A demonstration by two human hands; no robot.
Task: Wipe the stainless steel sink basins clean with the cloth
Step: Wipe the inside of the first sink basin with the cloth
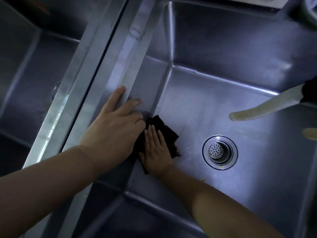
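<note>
Head view: your right hand (157,148) is pressing flat-fingered on the cloth (167,133) at the basin (223,93) floor's left edge, unwiped steel lying rightward toward the drain (219,152), while your left hand (116,124) is resting open on the divider (109,73).

Dark maroon-black cloth (165,134), silvery-blue steel basin (223,103), perforated silver strainer (216,150), yellowed translucent hose (260,109).

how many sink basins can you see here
2. The right basin fills most of the view, with the right hand pressing the dark cloth on its floor. The left basin lies beyond the divider rim, only partly in frame.
</note>
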